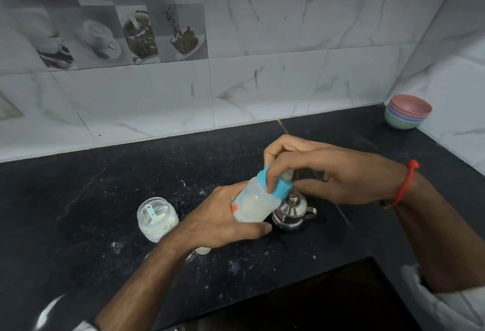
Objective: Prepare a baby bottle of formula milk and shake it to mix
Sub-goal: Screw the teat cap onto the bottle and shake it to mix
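The black worktop [110, 199] runs into a tiled corner, dusted with spilled powder. Far right stand stacked bowls [408, 112], well apart from the work. The left hand [223, 220] is wrapped around the lower body of the bottle [256, 203], thumb underneath, holding it tilted to the right above the worktop. The right hand [328, 173] is closed over the blue cap [275, 186], fingers pinching its ring, probably tightening it. Milky liquid fills the lower part, so shaking looks to be the step left. The bottle should be light but thin-walled and a little slick; best held round the body, with the other hand on the cap ring against leaks. Just beside it sits a small steel pot [292, 212], and left of the hand an open powder jar [157, 219] with a scoop [151, 212] inside.
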{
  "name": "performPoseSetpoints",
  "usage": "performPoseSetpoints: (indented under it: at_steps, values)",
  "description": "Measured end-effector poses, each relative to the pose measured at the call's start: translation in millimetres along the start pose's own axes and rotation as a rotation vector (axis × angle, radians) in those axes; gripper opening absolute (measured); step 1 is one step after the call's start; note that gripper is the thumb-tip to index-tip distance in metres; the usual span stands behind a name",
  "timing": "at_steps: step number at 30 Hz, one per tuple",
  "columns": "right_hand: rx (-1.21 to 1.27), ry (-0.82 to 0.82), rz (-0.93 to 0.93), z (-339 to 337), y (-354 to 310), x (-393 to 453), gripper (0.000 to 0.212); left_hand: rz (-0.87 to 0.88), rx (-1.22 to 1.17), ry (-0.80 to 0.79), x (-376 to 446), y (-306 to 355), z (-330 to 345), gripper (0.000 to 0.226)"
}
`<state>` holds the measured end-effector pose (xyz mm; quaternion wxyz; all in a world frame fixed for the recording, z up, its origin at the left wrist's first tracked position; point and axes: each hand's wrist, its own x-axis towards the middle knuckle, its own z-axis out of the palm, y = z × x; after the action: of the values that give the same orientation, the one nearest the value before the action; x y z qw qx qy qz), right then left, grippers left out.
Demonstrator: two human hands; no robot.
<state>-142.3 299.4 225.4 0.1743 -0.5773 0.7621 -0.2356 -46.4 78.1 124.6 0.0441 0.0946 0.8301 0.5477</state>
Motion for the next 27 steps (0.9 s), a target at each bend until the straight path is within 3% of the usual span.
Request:
performPoseSetpoints:
  at_steps: [5,8,11,17,27]
  values:
    - [0.156,0.043,0.174,2,-8,3,0.063,0.012,0.06,0.014,-2,0,10,0.032]
    - [-0.013,0.062,0.268,1,-7,9,0.051,-0.011,0.089,0.052,-3,-3,18,0.04]
    - [0.0,0.085,0.246,-3,-7,6,0.039,-0.029,0.084,0.084,-3,-5,23,0.038]
    - [0.081,0.177,0.127,-7,4,-3,0.038,-0.048,0.076,0.172,-5,-2,26,0.036]
    - [-0.094,0.061,0.081,-6,2,0,0.045,-0.076,0.091,0.223,-3,-8,30,0.039]
